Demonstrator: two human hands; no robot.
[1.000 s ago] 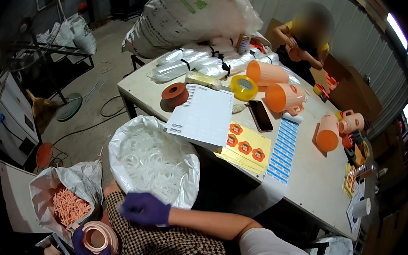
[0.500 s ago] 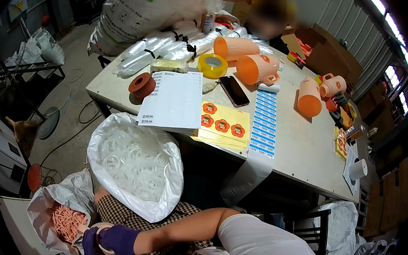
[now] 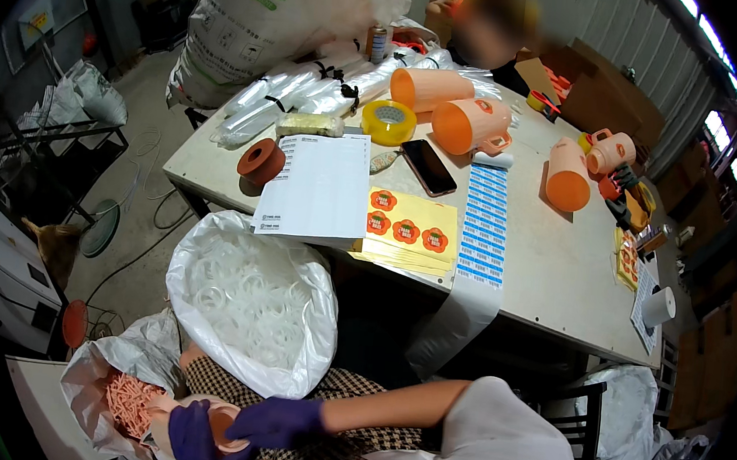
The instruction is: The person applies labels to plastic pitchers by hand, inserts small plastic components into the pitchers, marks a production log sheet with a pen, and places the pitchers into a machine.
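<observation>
Low at the bottom left, my left hand, in a purple glove, is wrapped round a peach-pink plastic jug whose round opening shows between my hands. My right hand, also purple-gloved, reaches across from the right with its fingers closed at the jug's rim; the fingertips are partly hidden. Beside the jug stands a white sack holding pink plastic strips. Above my hands, a white bag holds many translucent rings.
On the table are peach jugs, yellow tape, a phone, label sheets, flower stickers and a blue-and-white label strip. A large stuffed sack stands behind. Another person is across the table.
My right hand has drawn back to the right from over my left hand, uncovering the jug's opening. The view has shifted slightly. The person opposite has pulled an outstretched arm in.
</observation>
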